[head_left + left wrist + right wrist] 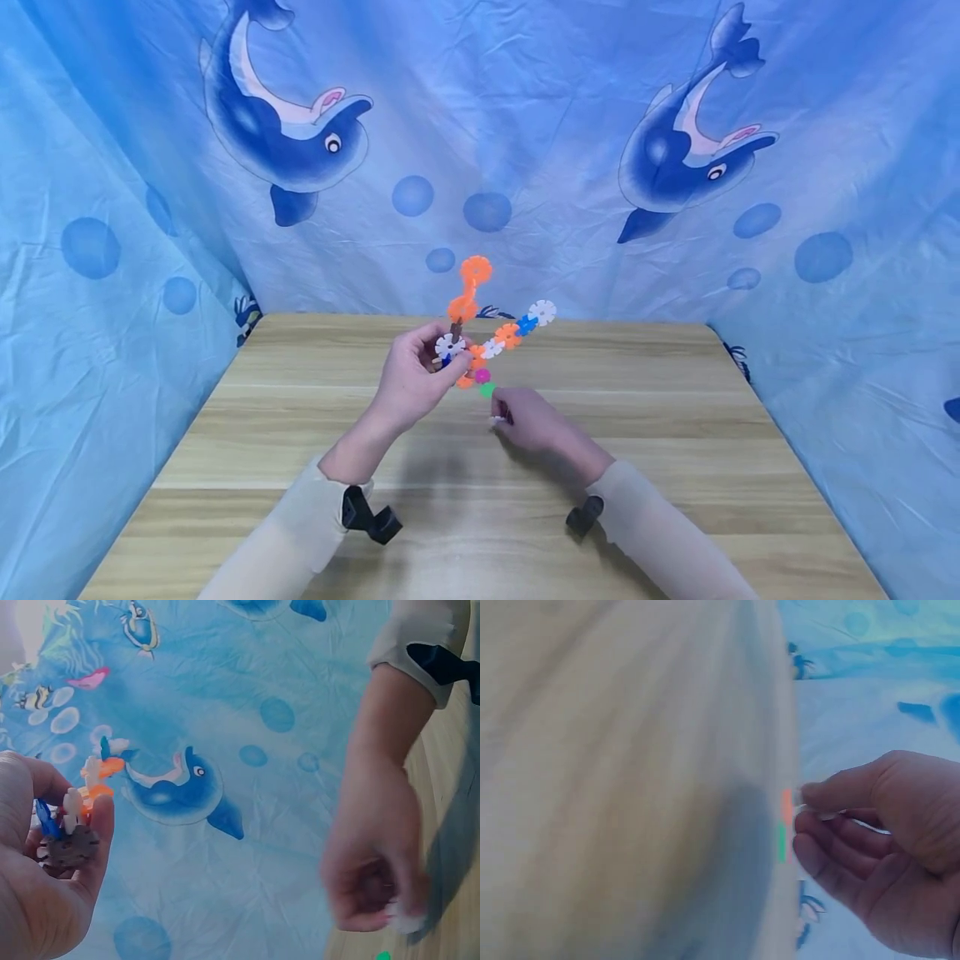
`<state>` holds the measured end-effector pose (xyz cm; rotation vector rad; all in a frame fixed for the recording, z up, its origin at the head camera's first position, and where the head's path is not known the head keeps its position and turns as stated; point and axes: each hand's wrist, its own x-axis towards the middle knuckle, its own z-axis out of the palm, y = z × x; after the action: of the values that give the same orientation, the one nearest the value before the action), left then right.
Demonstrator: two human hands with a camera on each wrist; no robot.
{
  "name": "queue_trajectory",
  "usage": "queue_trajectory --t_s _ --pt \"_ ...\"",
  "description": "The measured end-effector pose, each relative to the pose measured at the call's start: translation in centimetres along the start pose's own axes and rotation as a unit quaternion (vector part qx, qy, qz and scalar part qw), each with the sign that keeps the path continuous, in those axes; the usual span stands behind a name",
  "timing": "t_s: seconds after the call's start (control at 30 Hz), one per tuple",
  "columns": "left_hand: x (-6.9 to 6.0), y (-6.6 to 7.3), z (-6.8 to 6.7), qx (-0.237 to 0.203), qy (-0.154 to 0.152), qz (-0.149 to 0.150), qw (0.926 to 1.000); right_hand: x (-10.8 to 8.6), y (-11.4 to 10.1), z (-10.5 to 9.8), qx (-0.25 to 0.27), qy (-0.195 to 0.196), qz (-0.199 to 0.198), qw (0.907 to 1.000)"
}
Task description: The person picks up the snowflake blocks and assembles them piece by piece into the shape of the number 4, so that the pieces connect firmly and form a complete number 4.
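My left hand (408,383) grips a branching chain of notched flower-shaped discs. One arm, with an orange disc (476,269) at its tip, points up; another runs right to a white disc (542,312). In the left wrist view, a brown disc (69,850) and a blue disc (46,817) show between the fingers of that hand. To the right and lower, my right hand (536,421) pinches a small white piece (407,919) with curled fingers. Beside it are a green disc (488,389) and a pink disc (482,376); the right wrist view shows the green one (782,841) on the tabletop.
The wooden table (300,517) extends under both forearms. Behind it and along its sides hangs a blue curtain (555,167) printed with dolphins and bubbles. Each wrist wears a black mount, the left one (371,518) above the table.
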<state>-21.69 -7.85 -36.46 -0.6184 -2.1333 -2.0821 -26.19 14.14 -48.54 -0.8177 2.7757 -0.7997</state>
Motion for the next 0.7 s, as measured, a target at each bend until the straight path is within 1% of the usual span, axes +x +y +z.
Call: queue_trajectory --t_s 0.07,0.13,0.2,0.23,0.3,0.33,0.4,0.47,0.53,0.6,0.63,0.7 --pt "0.0 -0.1 0.1 -0.009 0.0 -0.009 0.9999 0.0 -0.5 -0.9 0.014 0.037 -0.015 0.9991" --pt "-0.1 -0.3 0.2 -0.019 -0.002 -0.02 0.9996 -0.1 -1.1 -2.1 0.03 0.085 -0.028 0.9955" --pt "-0.2 -0.4 0.3 -0.019 0.0 -0.026 0.9995 -0.4 -1.7 -3.4 0.055 0.139 -0.045 0.9878" --pt "-0.2 -0.6 0.4 -0.02 0.002 -0.027 0.9994 -0.6 -2.1 -4.0 0.069 0.168 -0.054 0.9818" --pt "-0.2 -0.8 0.7 -0.031 0.006 -0.028 0.9991 -1.1 -2.7 -5.1 0.102 0.227 -0.076 0.9656" --pt "-0.2 -0.9 0.8 -0.036 0.01 -0.028 0.9989 -1.3 -3.1 -5.6 0.119 0.256 -0.089 0.955" --pt "-0.1 -1.1 1.0 -0.054 0.015 -0.028 0.998 -1.8 -3.8 -6.5 0.156 0.31 -0.115 0.9306" --pt "-0.1 -1.2 1.3 -0.062 0.023 -0.025 0.9975 -2.3 -4.4 -7.1 0.191 0.351 -0.147 0.905" --pt "-0.1 -1.4 1.6 -0.065 0.032 -0.022 0.9971 -2.6 -5.0 -7.5 0.217 0.374 -0.175 0.8846" --pt "0.0 -1.6 1.8 -0.075 0.038 -0.02 0.9962 -2.8 -5.3 -7.8 0.233 0.382 -0.2 0.8714" --pt "0.0 -1.7 1.9 -0.078 0.041 -0.017 0.9959 -2.9 -5.5 -7.9 0.238 0.383 -0.209 0.8676" --pt "0.0 -1.9 2.2 -0.086 0.044 -0.015 0.9952 -2.9 -5.7 -8.0 0.239 0.385 -0.22 0.8638"
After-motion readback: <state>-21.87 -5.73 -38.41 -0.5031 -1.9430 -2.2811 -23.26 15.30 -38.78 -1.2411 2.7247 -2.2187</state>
